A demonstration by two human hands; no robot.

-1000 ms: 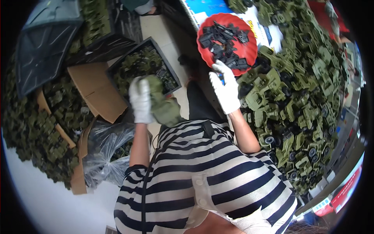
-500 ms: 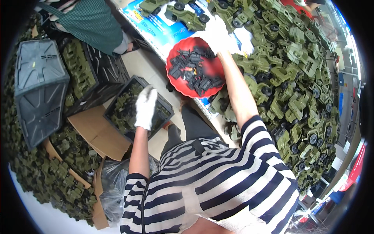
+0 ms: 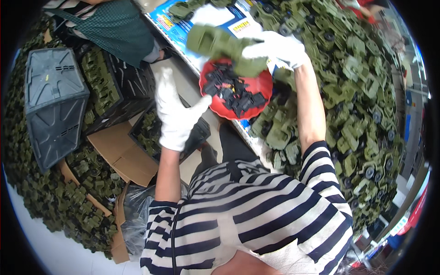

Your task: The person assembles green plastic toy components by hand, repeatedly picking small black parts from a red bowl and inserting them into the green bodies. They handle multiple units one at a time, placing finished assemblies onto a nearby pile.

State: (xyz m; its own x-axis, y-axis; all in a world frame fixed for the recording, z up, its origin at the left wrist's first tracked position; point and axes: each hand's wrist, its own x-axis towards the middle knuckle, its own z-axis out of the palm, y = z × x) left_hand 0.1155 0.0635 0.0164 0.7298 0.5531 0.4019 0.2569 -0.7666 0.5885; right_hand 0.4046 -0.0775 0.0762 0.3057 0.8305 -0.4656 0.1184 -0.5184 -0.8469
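Observation:
My right hand (image 3: 277, 49), in a white glove, holds an olive-green toy military car (image 3: 213, 43) by its right end. The toy is blurred by motion and hangs over the far side of a red scalloped bowl (image 3: 265, 89). Small black plastic parts (image 3: 240, 96), with a few red and yellow bits among them, lie in that bowl. My left hand (image 3: 175, 117), also white-gloved, is raised left of the bowl with its thumb apart and nothing in it. Its thumb tip appears close to the bowl's left rim.
Olive toy cars (image 3: 353, 123) cover the table's right side. On the left stand dark crates (image 3: 55, 105) of green parts, an open cardboard box (image 3: 121, 149) and a heap of small green parts (image 3: 68, 206). A person in a green apron (image 3: 117, 30) is at the upper left.
My right hand has drawn back rightward and now has a toy car in it. My left hand has risen from above the floor crate toward the bowl, its thumb spreading.

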